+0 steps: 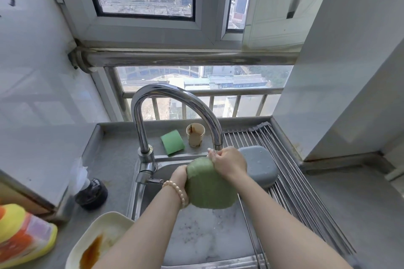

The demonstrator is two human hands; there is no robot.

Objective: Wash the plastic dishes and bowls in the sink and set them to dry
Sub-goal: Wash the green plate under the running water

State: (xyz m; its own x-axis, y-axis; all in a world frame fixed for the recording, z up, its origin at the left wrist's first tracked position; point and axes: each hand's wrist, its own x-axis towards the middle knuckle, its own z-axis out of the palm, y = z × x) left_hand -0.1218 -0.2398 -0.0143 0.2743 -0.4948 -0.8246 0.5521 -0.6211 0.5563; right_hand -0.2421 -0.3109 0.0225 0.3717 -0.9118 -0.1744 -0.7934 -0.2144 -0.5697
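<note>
Green plastic, rounded and square-shouldered, fills the middle of the view: a pale green plastic bowl (211,183) turned bottom-up toward the camera and held over the steel sink (205,238), just below the spout of the curved chrome tap (175,102). The left hand (180,178) grips the bowl's edge at its nine o'clock side, fingers wrapped behind it and out of sight. The right hand (229,165) sits at the bowl's one o'clock corner, fingers curled over the rim directly under the spout; whether it also holds a cloth there cannot be told.

At three o'clock from the bowl, a grey-blue rounded plastic dish (259,165) lies upside down on the steel roll-up drying rack (290,172), wet with drops. At seven o'clock, on the counter, a cream rectangular plastic tray (102,238) smeared with brown sauce waits unwashed. At twelve o'clock behind the tap stand a green scouring sponge (172,142) and a stained clear plastic cup (195,137).

By my judgement the step in hand is rinsing the green bowl under the tap. The next move calls for shaking off the water and carrying the bowl toward three o'clock, setting it face down on the rack beside the grey-blue dish, then reaching for the soiled tray.
</note>
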